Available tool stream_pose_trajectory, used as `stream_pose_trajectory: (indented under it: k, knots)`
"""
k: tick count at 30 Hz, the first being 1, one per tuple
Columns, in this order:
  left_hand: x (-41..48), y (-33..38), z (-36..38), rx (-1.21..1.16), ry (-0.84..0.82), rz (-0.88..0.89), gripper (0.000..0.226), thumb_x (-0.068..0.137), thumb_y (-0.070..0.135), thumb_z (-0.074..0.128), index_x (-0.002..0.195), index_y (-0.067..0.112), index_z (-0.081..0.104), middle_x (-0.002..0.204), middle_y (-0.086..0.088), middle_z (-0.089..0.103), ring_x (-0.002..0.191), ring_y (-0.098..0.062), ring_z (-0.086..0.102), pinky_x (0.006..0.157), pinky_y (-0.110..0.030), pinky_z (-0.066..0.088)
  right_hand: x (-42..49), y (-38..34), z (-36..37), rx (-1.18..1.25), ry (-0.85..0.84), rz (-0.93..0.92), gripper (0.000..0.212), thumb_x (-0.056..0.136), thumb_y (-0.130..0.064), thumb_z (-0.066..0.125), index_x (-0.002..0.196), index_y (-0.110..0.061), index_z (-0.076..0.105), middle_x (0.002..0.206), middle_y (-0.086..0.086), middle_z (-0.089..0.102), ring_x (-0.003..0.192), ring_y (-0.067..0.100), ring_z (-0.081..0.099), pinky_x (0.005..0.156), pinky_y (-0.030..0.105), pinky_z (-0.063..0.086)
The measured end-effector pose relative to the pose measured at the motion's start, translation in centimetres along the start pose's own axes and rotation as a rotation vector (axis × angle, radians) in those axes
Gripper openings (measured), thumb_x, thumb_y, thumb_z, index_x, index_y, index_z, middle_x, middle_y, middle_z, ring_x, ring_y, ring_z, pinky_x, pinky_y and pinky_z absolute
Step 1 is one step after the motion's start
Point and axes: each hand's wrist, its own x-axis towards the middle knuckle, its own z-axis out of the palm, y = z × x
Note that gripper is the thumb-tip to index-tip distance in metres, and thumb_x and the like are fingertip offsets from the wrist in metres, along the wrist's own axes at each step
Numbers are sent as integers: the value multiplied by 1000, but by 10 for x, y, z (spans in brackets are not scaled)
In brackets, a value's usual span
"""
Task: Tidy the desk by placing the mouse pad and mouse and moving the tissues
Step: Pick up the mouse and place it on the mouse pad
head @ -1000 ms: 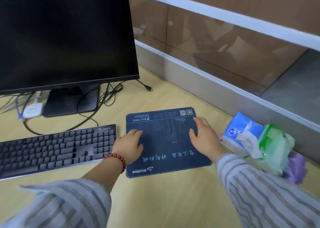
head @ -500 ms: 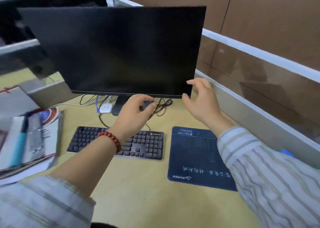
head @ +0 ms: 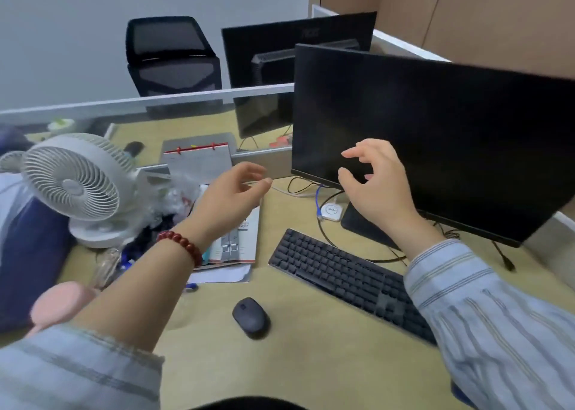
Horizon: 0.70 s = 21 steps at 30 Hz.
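Nearest to the person, the dark mouse (head: 251, 317) sits alone on the bare yellow surface (head: 311, 366), left of the keyboard (head: 351, 280) and touching nothing. That is the thing to fetch now, I'd say; the mouse pad and the tissues are out of sight from here, so I can't say where they lie.

A little further off, both hands hang in the air, well above the mouse and beyond it. The left hand (head: 231, 196), with a red bead bracelet (head: 182, 247) on its wrist, has its grip loose and half-curled, holding nothing. The right hand (head: 375, 185) is the same: fingers spread and bent, empty, in front of the monitor (head: 435, 142).

To do this step well, I reckon the nearer left hand should drop straight down and cup the mouse from above, thumb on one flank and fingers on the other, then lift it clear rather than drag it. The route right passes over the keyboard, so carry it high enough not to knock the keys.

Behind the left hand lie a booklet (head: 236, 238) and loose clutter, then a white fan (head: 70, 179), and furthest back a glass partition (head: 149, 104).
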Motion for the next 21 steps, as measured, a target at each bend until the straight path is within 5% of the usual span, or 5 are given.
stream_pose_trajectory:
  k: [7, 14, 21]
  knots:
    - [4, -68, -76, -16, 62, -54, 38, 91, 37, 52, 125, 20, 56, 117, 6, 60, 102, -13, 61, 73, -16, 43, 14, -74, 91, 106, -59, -19, 23, 85, -26, 63, 107, -21, 63, 122, -10, 45, 108, 5, 47, 89, 26, 49]
    - [2, -114, -76, -20, -28, -153, 37, 91, 40, 51, 124, 23, 55, 111, 10, 58, 84, 3, 56, 71, -18, 41, -10, -82, 153, 38, -225, 92, 26, 84, -26, 64, 108, -19, 63, 128, -2, 46, 106, 7, 47, 83, 20, 37]
    - [-10, -157, -33, -67, -123, -267, 35, 89, 37, 53, 121, 23, 56, 114, 7, 61, 89, -12, 63, 68, -22, 49, -47, -51, 201, 3, -476, 218, 38, 81, -31, 68, 117, -18, 60, 131, -1, 45, 107, 12, 50, 85, 21, 37]
